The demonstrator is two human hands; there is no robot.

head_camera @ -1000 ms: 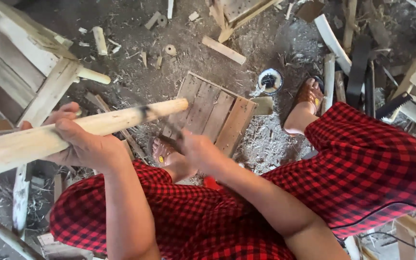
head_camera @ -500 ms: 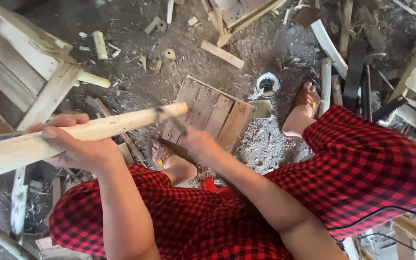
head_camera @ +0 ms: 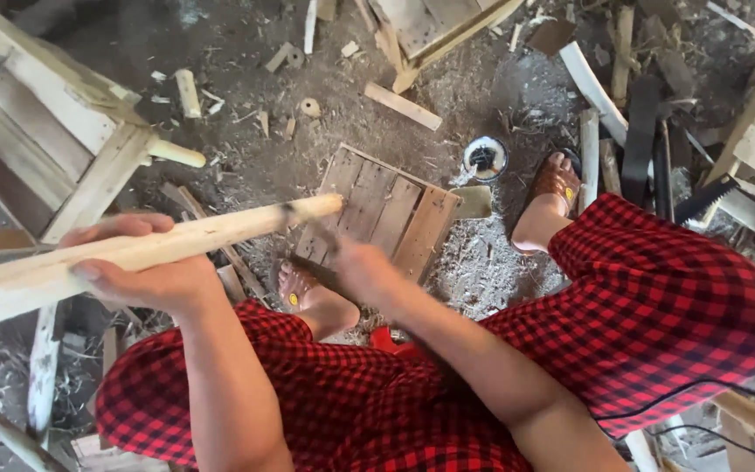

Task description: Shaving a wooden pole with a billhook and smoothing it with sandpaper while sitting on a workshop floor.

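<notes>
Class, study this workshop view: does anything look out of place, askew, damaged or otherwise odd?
Yes. Pale offcuts, sticks and wood shavings litter the dirt floor. The long pale wooden pole in the left hand is darkened near its tip. The right hand is motion-blurred.

The right hand (head_camera: pixel 364 271) is motion-blurred, its tool indistinct; the wooden pole (head_camera: pixel 133 249) runs off frame left.

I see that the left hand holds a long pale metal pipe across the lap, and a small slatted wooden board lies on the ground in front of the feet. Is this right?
Not quite. In the head view the left hand holds a long pale wooden stick, not a metal pipe. The rest stands: it lies across the lap, and the small slatted wooden board is on the ground in front of the feet.
</notes>
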